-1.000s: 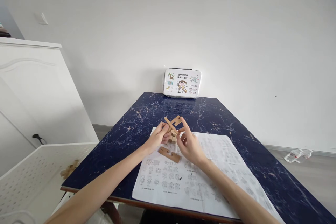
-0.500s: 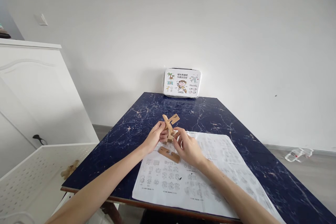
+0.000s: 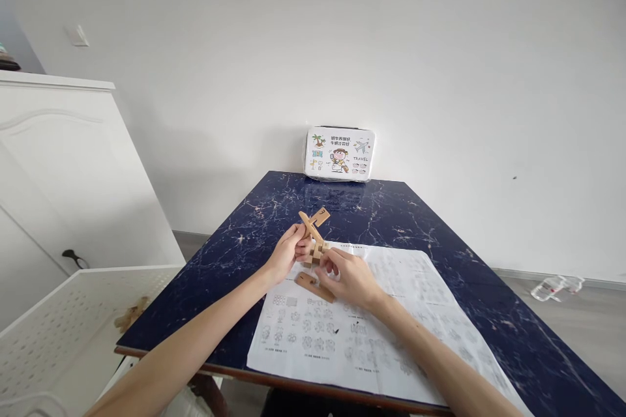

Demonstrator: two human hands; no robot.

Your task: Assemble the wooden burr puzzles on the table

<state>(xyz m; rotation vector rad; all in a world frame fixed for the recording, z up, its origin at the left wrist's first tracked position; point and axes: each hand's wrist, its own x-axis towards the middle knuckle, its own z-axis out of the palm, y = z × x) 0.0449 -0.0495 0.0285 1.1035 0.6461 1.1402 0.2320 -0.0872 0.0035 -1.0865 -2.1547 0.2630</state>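
Observation:
My left hand (image 3: 286,254) is closed round interlocked wooden puzzle pieces (image 3: 313,227), held up over the sheet's far left corner. One piece crosses another at an angle and bears a dark printed mark. Just beneath, wooden blocks (image 3: 317,253) show between my hands; whether they join the held pieces is hard to tell. My right hand (image 3: 353,277) hovers close by, fingers curled with a gap between thumb and forefinger. Its thumb overlaps the end of a flat notched wooden piece (image 3: 306,281) on the paper; contact is unclear.
A creased instruction sheet (image 3: 332,365) with printed diagrams lies on the dark blue marble-patterned table (image 3: 235,241). At the back, a white cartoon case (image 3: 340,154) leans on the wall. To the left, a white perforated basket (image 3: 49,326) contains wooden pieces (image 3: 132,314).
My right hand has come away from the held pieces and lowered toward the notched piece on the paper. My left hand's pieces have shifted slightly left and up.

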